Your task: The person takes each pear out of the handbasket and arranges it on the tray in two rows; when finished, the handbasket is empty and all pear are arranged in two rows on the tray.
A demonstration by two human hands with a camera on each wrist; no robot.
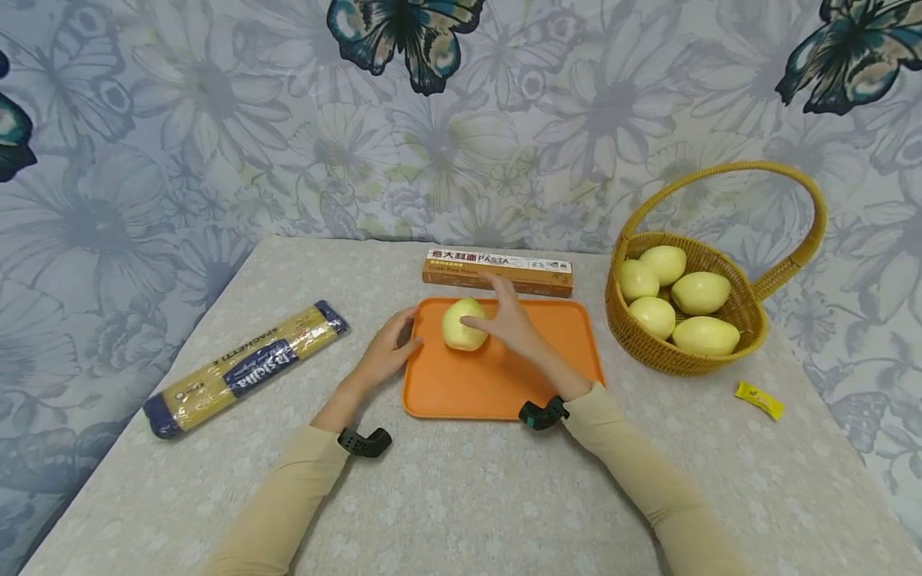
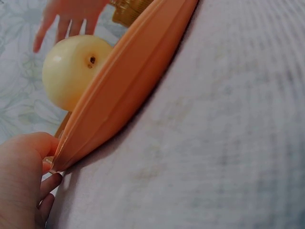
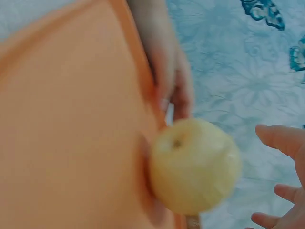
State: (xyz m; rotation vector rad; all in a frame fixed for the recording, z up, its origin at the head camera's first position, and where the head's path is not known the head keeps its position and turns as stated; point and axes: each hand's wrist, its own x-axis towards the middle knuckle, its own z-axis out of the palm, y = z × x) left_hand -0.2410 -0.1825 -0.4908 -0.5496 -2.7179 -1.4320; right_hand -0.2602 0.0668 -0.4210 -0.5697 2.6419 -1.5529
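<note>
A round pale yellow fruit (image 1: 463,326) with a dimpled end, shaped much like an apple, sits on the left back part of an orange tray (image 1: 497,384). My left hand (image 1: 385,352) grips the tray's left edge, thumb at the rim and fingers round the outside, as the left wrist view shows. Over the tray, my right hand (image 1: 513,324) has its fingers spread just right of the fruit. In the right wrist view there is a gap between the fruit (image 3: 195,167) and the right thumb (image 3: 276,138). Nothing is in the right hand.
Behind the tray lies a brown and white pasta box (image 1: 497,274). A spaghetti packet (image 1: 248,368) lies to the left. On the right stands a woven basket (image 1: 673,364) with a tall handle and several pale yellow fruits. A small yellow wrapped packet (image 1: 759,400) lies near it.
</note>
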